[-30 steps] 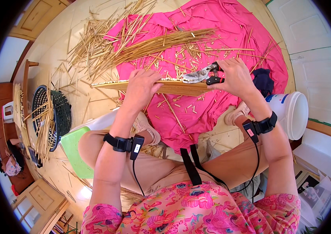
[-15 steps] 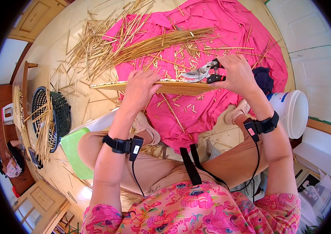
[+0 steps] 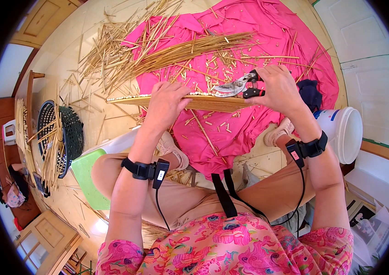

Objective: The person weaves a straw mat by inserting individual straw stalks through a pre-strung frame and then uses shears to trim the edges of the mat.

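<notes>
My left hand (image 3: 166, 103) is closed over the upper edge of a flat panel of straw stalks (image 3: 217, 104), whose pale cut ends line that edge. In my right hand (image 3: 279, 87) are pruning shears (image 3: 238, 86) with black-and-red handles. Their handles are spread apart, and the metal blades lie against the row of stalk ends, right of my left hand. My palm and the back of the fingers hide part of the handles. Short cut stalk pieces (image 3: 224, 126) lie scattered below the panel on a pink cloth (image 3: 249, 133).
Beyond the panel lies a bundle of long stalks (image 3: 190, 50), with a loose heap of straw (image 3: 107, 55) to its left. A dark plastic basket (image 3: 68, 140) holding stalks stands at left, near a green board (image 3: 87, 176). At right are a white bucket (image 3: 348, 135) and dark fabric (image 3: 310, 94).
Almost nothing differs. My left hand and the panel's left end have shifted very slightly; the shears stay at the same place along the edge.
</notes>
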